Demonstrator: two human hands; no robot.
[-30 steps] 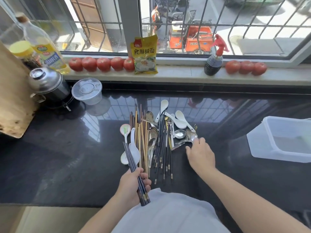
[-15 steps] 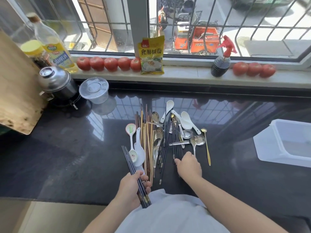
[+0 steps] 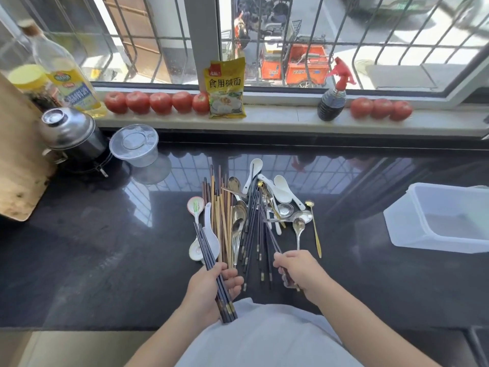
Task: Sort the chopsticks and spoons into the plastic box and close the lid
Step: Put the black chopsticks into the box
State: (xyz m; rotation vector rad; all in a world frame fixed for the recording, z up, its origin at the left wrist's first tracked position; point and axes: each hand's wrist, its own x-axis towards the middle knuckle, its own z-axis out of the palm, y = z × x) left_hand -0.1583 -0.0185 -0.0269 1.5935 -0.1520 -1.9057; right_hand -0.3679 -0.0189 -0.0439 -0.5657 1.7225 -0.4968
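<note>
A mixed pile of chopsticks (image 3: 225, 215) and spoons (image 3: 283, 186) lies on the black counter (image 3: 105, 247) in front of me. My left hand (image 3: 209, 290) grips a bundle of dark chopsticks (image 3: 209, 255) that slants up to the left over the pile's near edge. My right hand (image 3: 299, 268) pinches a couple of dark chopsticks (image 3: 270, 231) at their near ends, their tips still in the pile. The clear plastic box (image 3: 444, 221) stands open on the counter far to the right, with nothing visible inside. Its lid is not visible.
A steel pot (image 3: 71, 136) and an upturned clear tub (image 3: 135, 144) stand at the back left beside a wooden board (image 3: 18, 165). Tomatoes (image 3: 158, 102), a yellow packet (image 3: 226, 88), an oil bottle (image 3: 66, 75) and a spray bottle (image 3: 333, 96) line the window sill.
My right hand drew back from the spoons at the pile's right to its near edge and took hold of dark chopsticks. My left hand kept its bundle.
</note>
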